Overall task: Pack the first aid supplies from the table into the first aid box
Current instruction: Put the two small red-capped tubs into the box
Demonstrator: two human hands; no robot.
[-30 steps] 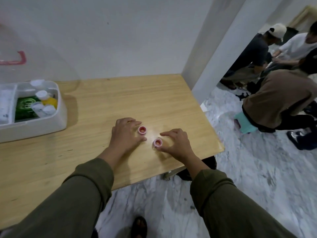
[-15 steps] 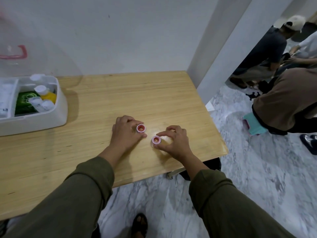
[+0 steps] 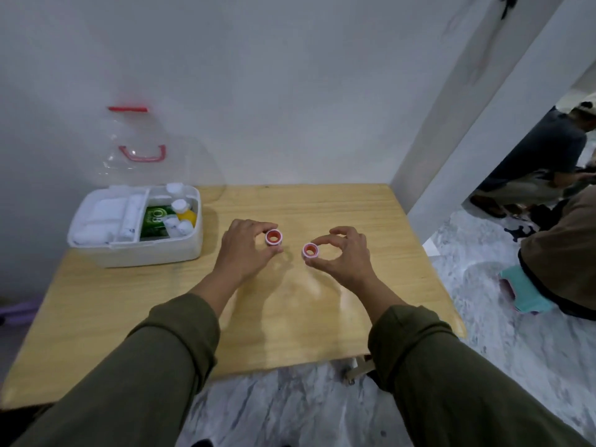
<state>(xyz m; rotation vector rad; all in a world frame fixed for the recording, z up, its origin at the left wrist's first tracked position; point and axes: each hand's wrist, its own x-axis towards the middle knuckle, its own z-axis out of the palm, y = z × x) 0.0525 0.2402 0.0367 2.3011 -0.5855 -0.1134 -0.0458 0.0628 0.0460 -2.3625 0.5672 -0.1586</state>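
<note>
Two small white tape rolls with red cores are held just above the wooden table [image 3: 322,208]. My left hand [image 3: 245,250] pinches the left tape roll [image 3: 273,237] between thumb and fingers. My right hand [image 3: 345,256] pinches the right tape roll [image 3: 310,250] the same way. The white first aid box [image 3: 154,253] stands open at the table's far left, left of my left hand. It holds white bandage rolls, a green packet, a yellow bottle and small white-capped bottles. Its clear lid [image 3: 154,169] with a red handle stands up against the wall.
A white wall runs behind the table, and a white pillar [image 3: 467,130] stands at the far right corner. People [image 3: 548,175] crouch on the marble floor to the right, beside a teal stool [image 3: 525,298]. The table's near edge lies under my forearms.
Both hands have lifted the tape rolls off the table and moved apart a little. The head camera has swung left and up, so the whole box and lid show now.
</note>
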